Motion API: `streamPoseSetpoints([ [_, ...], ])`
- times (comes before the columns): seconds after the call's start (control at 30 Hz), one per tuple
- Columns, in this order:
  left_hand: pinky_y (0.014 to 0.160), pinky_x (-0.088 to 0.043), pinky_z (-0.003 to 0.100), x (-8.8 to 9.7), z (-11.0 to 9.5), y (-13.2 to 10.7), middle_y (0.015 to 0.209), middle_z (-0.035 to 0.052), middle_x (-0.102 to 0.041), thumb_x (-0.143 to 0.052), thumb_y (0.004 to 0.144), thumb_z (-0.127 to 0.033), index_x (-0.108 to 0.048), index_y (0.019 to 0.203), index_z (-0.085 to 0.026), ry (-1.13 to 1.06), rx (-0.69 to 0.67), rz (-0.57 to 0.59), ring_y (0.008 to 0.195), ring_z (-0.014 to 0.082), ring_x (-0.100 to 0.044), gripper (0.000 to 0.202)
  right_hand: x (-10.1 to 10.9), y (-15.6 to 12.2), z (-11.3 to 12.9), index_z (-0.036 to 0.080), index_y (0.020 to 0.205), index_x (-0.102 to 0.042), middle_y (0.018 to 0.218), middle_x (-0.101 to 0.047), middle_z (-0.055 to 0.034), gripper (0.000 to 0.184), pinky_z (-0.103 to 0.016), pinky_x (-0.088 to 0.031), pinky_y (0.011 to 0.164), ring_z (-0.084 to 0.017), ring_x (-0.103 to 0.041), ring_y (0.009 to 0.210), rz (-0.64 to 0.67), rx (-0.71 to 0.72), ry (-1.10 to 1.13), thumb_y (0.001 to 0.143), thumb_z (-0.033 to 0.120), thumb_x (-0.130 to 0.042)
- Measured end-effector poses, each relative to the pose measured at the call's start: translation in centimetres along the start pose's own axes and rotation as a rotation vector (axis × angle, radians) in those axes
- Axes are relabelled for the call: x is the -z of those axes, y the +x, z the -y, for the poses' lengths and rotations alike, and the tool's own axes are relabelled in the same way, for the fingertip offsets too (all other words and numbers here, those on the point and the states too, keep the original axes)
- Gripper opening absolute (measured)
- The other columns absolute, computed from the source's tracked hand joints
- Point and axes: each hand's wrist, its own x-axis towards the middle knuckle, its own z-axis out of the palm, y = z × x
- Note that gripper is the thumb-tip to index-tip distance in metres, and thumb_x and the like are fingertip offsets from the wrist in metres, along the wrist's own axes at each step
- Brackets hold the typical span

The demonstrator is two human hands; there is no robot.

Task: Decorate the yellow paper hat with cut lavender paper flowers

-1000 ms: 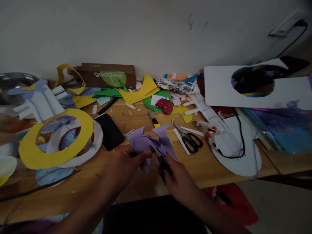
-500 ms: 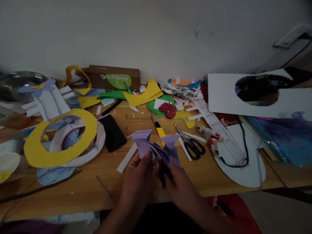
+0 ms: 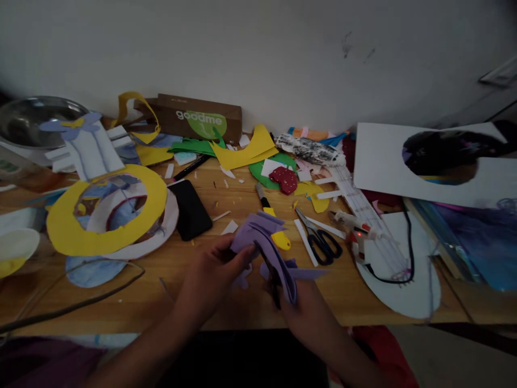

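My left hand (image 3: 212,272) pinches a folded stack of purple paper (image 3: 252,231) between thumb and fingers, above the front of the table. My right hand (image 3: 309,312) is closed on dark-handled scissors (image 3: 276,293), whose blades run into the stack; the curled paper partly hides them and the fingers. Below the left thumb lies a small purple scrap (image 3: 242,279). Just beyond the paper rests a yellow utility knife (image 3: 279,237). To its right, a second pair of scissors (image 3: 325,245) with black handles lies on white strips.
A glue gun (image 3: 357,234) with a red light lies at right on a white paper guitar (image 3: 416,291). Left are a black phone (image 3: 189,210), a yellow ring (image 3: 60,231) and a twig (image 3: 81,304). A brown box (image 3: 169,116) and metal bowl (image 3: 24,118) stand near the wall.
The purple stack has turned in my hands, and its curled edge now hangs over the right hand. My left hand has shifted left and up. The view has tilted slightly.
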Motion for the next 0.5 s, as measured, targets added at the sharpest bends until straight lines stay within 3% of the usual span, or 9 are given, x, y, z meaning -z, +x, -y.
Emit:
streamPoseSetpoints([
  [0.1, 0.052, -0.046, 0.018, -1.5, 1.4, -0.1, 0.065, 0.0004, -0.067, -0.086, 0.068, -0.039, -0.076, 0.077, -0.019, -0.308, 0.056, -0.029, 0.058, 0.0101, -0.057, 0.024, -0.5, 0.0, -0.7, 0.020, 0.105, -0.065, 0.098, -0.072, -0.0102, 0.029, -0.036, -0.056, 0.080, -0.023, -0.069, 0.090, -0.040, -0.044, -0.004, 0.085, 0.013, -0.046],
  [0.17, 0.057, -0.047, 0.018, -2.9, 2.5, -0.5, 0.071, -0.0003, -0.068, -0.087, 0.067, -0.036, -0.075, 0.080, -0.019, -0.586, 0.090, -0.072, 0.059, 0.0078, -0.057, 0.025, -1.0, -0.1, -1.2, 0.020, 0.108, -0.066, 0.103, -0.073, -0.0119, 0.031, -0.041, -0.056, 0.085, -0.026, -0.069, 0.097, -0.068, -0.031, -0.024, 0.084, 0.013, -0.048],
  [0.23, 0.057, -0.046, 0.016, -3.9, 3.1, -0.8, 0.068, -0.0021, -0.066, -0.088, 0.067, -0.034, -0.075, 0.079, -0.019, -0.725, 0.093, -0.119, 0.057, 0.0057, -0.055, 0.023, -1.2, -0.1, -1.4, 0.021, 0.109, -0.066, 0.105, -0.073, -0.0115, 0.032, -0.043, -0.054, 0.092, -0.027, -0.068, 0.103, -0.093, 0.006, -0.056, 0.083, 0.012, -0.049],
  [0.33, 0.056, -0.045, 0.017, -3.9, 3.4, -1.0, 0.065, -0.0019, -0.065, -0.087, 0.067, -0.035, -0.074, 0.074, -0.018, -0.644, 0.039, -0.120, 0.056, 0.0064, -0.054, 0.023, -0.8, 0.0, -1.0, 0.021, 0.107, -0.067, 0.104, -0.072, -0.0096, 0.032, -0.040, -0.054, 0.092, -0.024, -0.068, 0.103, -0.096, 0.025, -0.105, 0.084, 0.012, -0.048],
  [0.5, 0.052, -0.042, 0.019, -1.5, 2.7, -0.8, 0.063, -0.0006, -0.065, -0.081, 0.074, -0.039, -0.075, 0.078, -0.018, -0.224, 0.008, -0.111, 0.056, 0.0087, -0.054, 0.022, 0.5, 0.0, 0.0, 0.020, 0.099, -0.065, 0.097, -0.072, -0.0082, 0.024, -0.035, -0.055, 0.082, -0.022, -0.068, 0.090, -0.004, 0.018, -0.141, 0.086, 0.011, -0.047],
])
